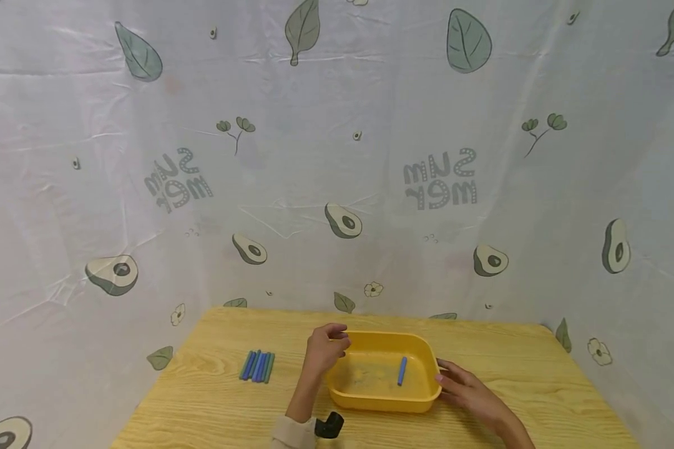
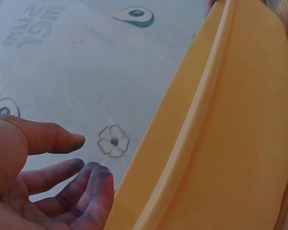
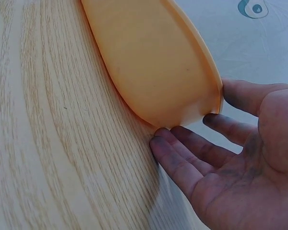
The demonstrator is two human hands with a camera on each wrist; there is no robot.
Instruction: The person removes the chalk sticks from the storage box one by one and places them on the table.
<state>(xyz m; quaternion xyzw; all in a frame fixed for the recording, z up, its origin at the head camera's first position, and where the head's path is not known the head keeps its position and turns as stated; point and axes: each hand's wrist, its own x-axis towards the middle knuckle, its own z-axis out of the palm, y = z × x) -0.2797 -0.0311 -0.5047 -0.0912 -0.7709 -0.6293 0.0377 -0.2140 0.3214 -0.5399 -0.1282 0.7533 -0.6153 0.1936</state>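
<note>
A yellow plastic tub [image 1: 384,404] stands on the table, with one blue stick, like a piece of chalk [image 1: 402,371], lying inside it. My left hand [image 1: 324,349] hovers by the tub's left rim. Its fingers are loosely bent and hold nothing, and in the left wrist view thumb and fingers [image 2: 103,182] are apart. At the opposite end, my right hand [image 1: 465,388] holds the tub, thumb at the rim and fingers against the outside wall. Dark smudges mark the fingers [image 3: 177,158] of the right hand.
To the left of the tub, several blue and green sticks [image 1: 257,366] lie side by side on the wooden table [image 1: 202,399]. A pale curtain [image 1: 314,174] printed with leaves and avocados hangs behind the table and along both sides.
</note>
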